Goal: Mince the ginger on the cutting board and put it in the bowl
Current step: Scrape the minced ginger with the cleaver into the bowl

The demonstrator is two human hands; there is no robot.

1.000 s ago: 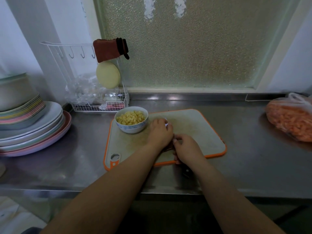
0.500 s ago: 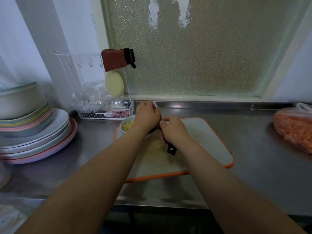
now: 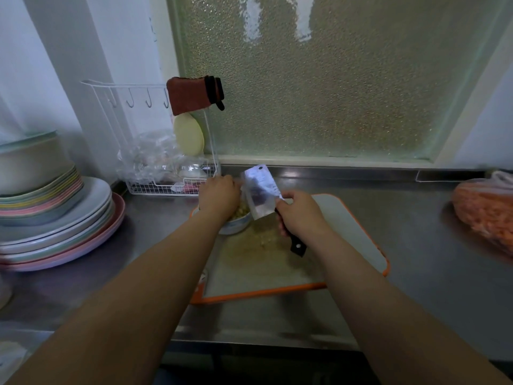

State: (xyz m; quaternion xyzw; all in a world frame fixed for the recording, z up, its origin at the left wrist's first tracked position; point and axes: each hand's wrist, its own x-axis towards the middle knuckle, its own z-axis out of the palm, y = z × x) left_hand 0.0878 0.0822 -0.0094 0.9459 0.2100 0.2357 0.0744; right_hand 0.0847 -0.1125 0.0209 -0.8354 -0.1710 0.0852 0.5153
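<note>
While the right hand (image 3: 301, 215) grips the cleaver (image 3: 261, 191) over the bowl (image 3: 236, 225), the left hand (image 3: 219, 194), grip unclear, meets the blade; damp, clingy ginger (image 3: 262, 240) needs scraping.

ginger (image 3: 261, 240): I see pale yellow minced bits scattered mid-board, more piled in the bowl | cutting board (image 3: 358, 240): grey-white, orange-rimmed, flat on the steel counter | bowl (image 3: 234, 227): small, white, upright on the board's far-left corner | cleaver (image 3: 262, 194): broad blade tilted up over the bowl, black handle.
</note>
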